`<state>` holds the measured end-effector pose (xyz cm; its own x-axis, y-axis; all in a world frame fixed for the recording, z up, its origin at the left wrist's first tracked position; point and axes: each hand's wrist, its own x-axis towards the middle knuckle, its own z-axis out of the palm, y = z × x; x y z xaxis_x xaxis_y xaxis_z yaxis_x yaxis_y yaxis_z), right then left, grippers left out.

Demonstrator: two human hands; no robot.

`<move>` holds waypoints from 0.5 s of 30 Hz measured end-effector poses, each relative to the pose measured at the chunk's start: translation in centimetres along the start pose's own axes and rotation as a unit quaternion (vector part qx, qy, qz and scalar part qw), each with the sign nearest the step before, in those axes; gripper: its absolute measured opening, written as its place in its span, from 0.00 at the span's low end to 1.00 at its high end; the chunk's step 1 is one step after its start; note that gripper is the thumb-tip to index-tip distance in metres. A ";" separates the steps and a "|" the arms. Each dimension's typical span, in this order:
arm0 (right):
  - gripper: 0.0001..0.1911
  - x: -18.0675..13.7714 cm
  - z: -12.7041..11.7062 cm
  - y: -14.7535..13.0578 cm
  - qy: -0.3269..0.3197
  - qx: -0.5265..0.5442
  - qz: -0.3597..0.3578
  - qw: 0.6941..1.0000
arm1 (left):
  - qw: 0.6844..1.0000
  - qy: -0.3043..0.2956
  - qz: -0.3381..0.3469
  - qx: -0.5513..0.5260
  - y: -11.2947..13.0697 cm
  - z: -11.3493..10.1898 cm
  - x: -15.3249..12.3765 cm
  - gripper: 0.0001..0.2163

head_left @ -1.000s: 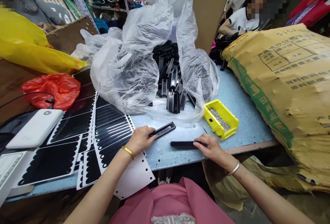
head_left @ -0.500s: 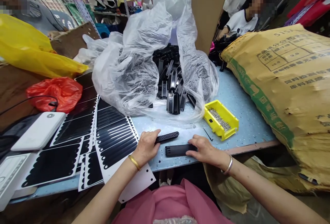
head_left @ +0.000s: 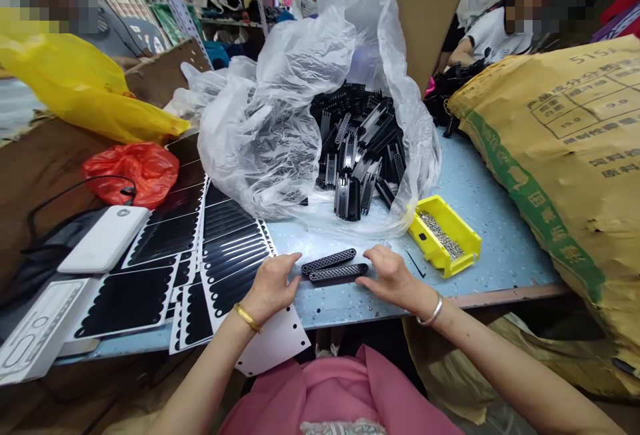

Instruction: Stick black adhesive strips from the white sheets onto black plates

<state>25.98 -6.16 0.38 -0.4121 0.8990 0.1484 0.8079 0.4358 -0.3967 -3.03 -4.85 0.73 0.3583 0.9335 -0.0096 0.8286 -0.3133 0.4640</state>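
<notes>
Two long black plastic strips with a crosshatched face lie almost side by side on the table. The far strip (head_left: 327, 262) is slightly angled, and the near strip (head_left: 340, 273) rests just in front of it. At their left ends is my left hand (head_left: 274, 283), thumb and index finger apart, gripping nothing. My right hand (head_left: 393, 279) is open around the right end of the near strip; whether it touches the strip I cannot tell. A thin black hex key (head_left: 415, 264) lies to the right, beside a yellow bin (head_left: 470, 255) of small metal screws (head_left: 441, 235).
Behind the strips, a clear plastic bag (head_left: 260, 148) spills many black plastic parts (head_left: 350, 195). Sheets of black stickers (head_left: 235, 248), a white power bank (head_left: 103, 240) and a red bag (head_left: 133, 171) are at left. A large yellow sack (head_left: 560, 141) bulges at right. Other people sit beyond.
The near strip has been turned over, from its smooth side to its crosshatched side, and is now closer to the other. Both hands have loosened off the strips. The view has shifted slightly left.
</notes>
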 end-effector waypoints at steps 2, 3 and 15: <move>0.26 -0.5 0.1 1.0 -0.017 0.063 0.077 0.995 | 0.999 -0.022 -0.033 -0.027 -0.1 0.0 -0.2 0.23; 0.31 -0.5 0.2 1.3 -0.037 0.094 0.118 0.988 | 0.997 -0.040 -0.047 -0.041 0.0 0.0 -0.2 0.25; 0.16 3.0 0.7 1.3 -0.054 0.140 0.128 0.980 | 0.994 -0.112 0.017 0.003 1.5 1.1 4.0 0.21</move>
<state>25.45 -2.92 -0.35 -0.2661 0.9607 -0.0789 0.7497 0.1548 -0.6435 0.14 -1.76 0.43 0.4718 0.8605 -0.1920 0.8172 -0.3451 0.4617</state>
